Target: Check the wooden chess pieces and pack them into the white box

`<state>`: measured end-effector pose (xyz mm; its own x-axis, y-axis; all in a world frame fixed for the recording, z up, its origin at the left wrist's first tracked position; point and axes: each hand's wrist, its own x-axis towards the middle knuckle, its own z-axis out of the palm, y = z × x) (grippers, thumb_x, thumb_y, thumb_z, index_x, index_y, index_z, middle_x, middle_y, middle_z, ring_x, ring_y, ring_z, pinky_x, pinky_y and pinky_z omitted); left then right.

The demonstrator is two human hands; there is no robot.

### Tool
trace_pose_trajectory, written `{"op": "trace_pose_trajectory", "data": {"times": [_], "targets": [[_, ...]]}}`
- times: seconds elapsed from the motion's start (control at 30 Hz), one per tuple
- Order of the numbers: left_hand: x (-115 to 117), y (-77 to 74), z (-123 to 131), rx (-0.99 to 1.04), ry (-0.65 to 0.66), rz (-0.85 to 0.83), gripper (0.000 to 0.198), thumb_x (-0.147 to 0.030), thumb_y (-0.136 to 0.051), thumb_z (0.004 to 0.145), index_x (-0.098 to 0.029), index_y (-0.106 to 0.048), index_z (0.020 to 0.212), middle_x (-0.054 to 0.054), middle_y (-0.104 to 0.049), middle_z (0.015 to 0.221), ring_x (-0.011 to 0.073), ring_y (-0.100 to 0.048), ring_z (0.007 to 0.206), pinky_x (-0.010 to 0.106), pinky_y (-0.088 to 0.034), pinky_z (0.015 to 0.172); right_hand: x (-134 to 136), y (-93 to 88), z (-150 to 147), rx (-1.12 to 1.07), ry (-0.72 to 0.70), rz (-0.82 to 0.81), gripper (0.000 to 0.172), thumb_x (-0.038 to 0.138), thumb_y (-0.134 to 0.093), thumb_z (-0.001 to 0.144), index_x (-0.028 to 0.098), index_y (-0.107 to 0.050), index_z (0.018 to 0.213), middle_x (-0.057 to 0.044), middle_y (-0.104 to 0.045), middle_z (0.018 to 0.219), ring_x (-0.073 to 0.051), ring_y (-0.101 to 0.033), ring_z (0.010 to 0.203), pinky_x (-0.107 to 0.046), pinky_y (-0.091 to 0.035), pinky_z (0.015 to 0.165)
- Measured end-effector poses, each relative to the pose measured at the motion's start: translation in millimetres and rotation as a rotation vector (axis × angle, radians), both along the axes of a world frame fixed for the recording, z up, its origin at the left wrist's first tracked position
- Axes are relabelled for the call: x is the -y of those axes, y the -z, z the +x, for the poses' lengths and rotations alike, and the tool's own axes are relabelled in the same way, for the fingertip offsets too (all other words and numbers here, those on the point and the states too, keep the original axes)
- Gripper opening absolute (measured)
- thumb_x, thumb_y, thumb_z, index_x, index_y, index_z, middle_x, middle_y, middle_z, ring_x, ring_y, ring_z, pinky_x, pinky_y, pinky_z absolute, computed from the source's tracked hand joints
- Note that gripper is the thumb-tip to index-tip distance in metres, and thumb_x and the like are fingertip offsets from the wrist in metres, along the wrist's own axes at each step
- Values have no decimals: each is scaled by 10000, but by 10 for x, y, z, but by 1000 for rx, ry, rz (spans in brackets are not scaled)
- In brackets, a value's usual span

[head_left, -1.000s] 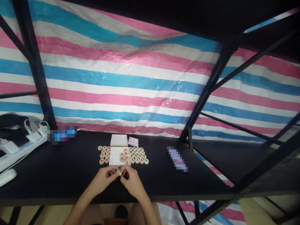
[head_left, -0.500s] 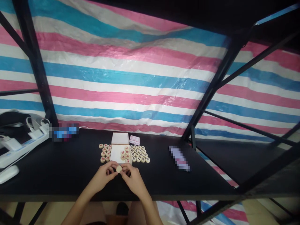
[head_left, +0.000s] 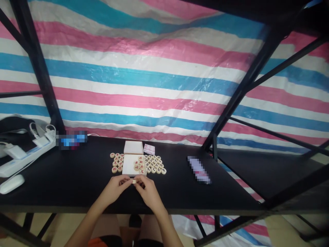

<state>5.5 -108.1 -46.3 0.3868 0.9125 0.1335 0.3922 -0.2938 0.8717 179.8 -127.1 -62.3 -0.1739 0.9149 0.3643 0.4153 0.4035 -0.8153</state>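
Note:
My left hand point(head_left: 116, 188) and my right hand point(head_left: 147, 189) pinch one small round Chinese chess piece point(head_left: 134, 181) between their fingertips, just in front of a white open box point(head_left: 128, 165). The piece shows its pale edge; its marking cannot be read. In the right half of the box lie several red-lettered pieces point(head_left: 139, 165). The hinged lid point(head_left: 133, 147) lies folded back behind it. More red-lettered pieces point(head_left: 117, 163) stand in rows left of the box, and several dark-lettered pieces point(head_left: 155, 164) are grouped on its right.
A folded pink-and-white paper point(head_left: 149, 149) lies beside the lid. Blurred-out items are at the back left point(head_left: 73, 140) and right point(head_left: 199, 170) of the black table point(head_left: 82, 185). A power strip point(head_left: 28, 156) with chargers and a white mouse-shaped object point(head_left: 12, 184) are far left. Metal posts point(head_left: 231, 103) frame a striped sheet point(head_left: 138, 79).
The held piece has tilted from showing its flat round face to showing its edge, still between both hands. The view has shifted slightly; the other pieces stay put.

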Motion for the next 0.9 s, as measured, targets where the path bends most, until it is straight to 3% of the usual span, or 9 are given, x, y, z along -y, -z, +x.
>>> {"op": "trace_pose_trajectory", "data": {"times": [0.23,0.4,0.57,0.7,0.8,0.9], "targets": [[-52,96,-22,66,-2,-48,281,-345,-580,775,-155,-623,978,29,-713,768,152,-574,635,238,-394,593,-6,14,16,-99,-41,-42,200,170,-563,785,210,-646,962,-20,-666,893,-136,-612,721,-228,-467,634],[-55,110,-28,26,11,12,222,-312,-555,789,-183,-633,952,12,-691,802,139,-555,642,225,-388,585,-30,69,18,-85,-24,-30,190,168,-560,785,215,-645,949,-16,-659,882,-132,-593,715,-243,-471,668],[-59,118,-40,-15,3,80,163,-267,-549,791,-181,-661,872,6,-648,756,134,-528,621,225,-394,582,-38,67,9,-46,-9,-39,194,93,-549,725,203,-632,861,2,-622,777,-130,-581,668,-221,-449,602],[-55,120,-40,28,40,102,154,-266,-583,765,-181,-660,867,41,-655,882,160,-572,727,223,-411,587,-16,27,7,-24,-20,3,170,85,-534,728,197,-635,807,-9,-620,806,-140,-591,731,-222,-442,629],[-50,122,-35,32,26,68,172,-296,-576,776,-184,-639,889,33,-669,844,162,-584,715,229,-412,590,4,-4,2,-42,-26,-25,129,157,-547,784,200,-642,860,-10,-652,817,-136,-596,705,-217,-436,606],[-49,133,-26,75,-28,21,248,-344,-542,806,-187,-584,994,17,-687,788,161,-600,683,244,-426,617,10,-17,-2,-65,-28,-66,193,243,-544,838,211,-631,1006,-13,-684,841,-136,-604,700,-219,-441,609]]}}
